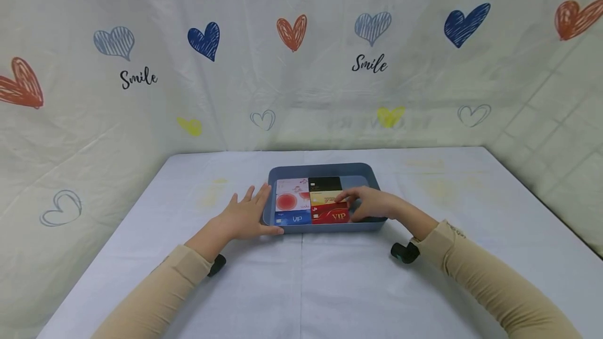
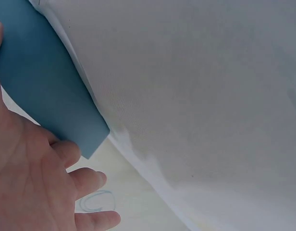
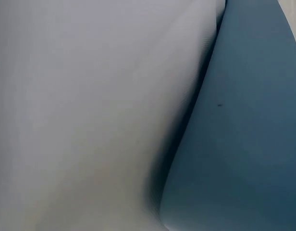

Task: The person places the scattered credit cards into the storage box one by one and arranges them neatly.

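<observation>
A blue-grey tray [image 1: 359, 179] holds flat cards in two columns. The left column has a pink-and-white card [image 1: 292, 186], a white card with a red disc [image 1: 286, 202] and a blue VIP card [image 1: 294, 217]. On the right lie a black VIP card [image 1: 325, 183], a gold card [image 1: 321, 198] and a red VIP card [image 1: 330, 215]. My left hand [image 1: 245, 216] rests along the tray's left side, fingers spread, thumb at the near corner. My right hand [image 1: 369, 204] reaches inside with bent fingers, fingertips at the gold and red cards; whether it pinches one I cannot tell.
The tray stands on a table with a white cloth [image 1: 301, 286]. Behind and beside the table hangs a pale curtain [image 1: 311, 88] printed with hearts and "Smile". Dark wrist cameras [image 1: 405, 252] sit under both sleeves. The tray's outer wall [image 3: 239, 125] fills the right wrist view's right side.
</observation>
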Motion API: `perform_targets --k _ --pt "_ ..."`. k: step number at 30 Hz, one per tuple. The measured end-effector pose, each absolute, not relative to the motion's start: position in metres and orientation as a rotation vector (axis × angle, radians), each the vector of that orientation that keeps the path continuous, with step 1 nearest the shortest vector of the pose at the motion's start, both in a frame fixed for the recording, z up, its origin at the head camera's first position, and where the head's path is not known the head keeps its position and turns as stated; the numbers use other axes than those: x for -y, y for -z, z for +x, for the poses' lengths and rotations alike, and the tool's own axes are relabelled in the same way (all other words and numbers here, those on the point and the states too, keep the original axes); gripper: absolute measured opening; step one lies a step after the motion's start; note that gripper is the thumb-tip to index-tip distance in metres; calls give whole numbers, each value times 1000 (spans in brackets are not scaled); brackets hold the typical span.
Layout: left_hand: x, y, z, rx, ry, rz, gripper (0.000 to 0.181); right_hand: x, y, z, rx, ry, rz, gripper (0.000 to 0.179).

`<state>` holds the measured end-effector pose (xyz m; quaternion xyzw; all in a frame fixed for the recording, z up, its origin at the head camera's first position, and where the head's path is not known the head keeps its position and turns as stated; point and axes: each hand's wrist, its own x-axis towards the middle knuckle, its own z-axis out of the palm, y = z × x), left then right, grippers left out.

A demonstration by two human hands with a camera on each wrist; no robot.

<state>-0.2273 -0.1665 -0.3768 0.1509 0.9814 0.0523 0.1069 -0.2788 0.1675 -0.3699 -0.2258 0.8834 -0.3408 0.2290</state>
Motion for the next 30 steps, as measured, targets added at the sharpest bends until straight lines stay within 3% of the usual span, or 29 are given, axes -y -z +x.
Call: perform_targets --k 13,30 --pt "165 374 -226 -2884 -159 451 122 -164 374 -276 -2503 869 -760 48" --pt "166 374 -226 -2882 -172 446 121 -160 370 -272 -2580 753 -727 49"
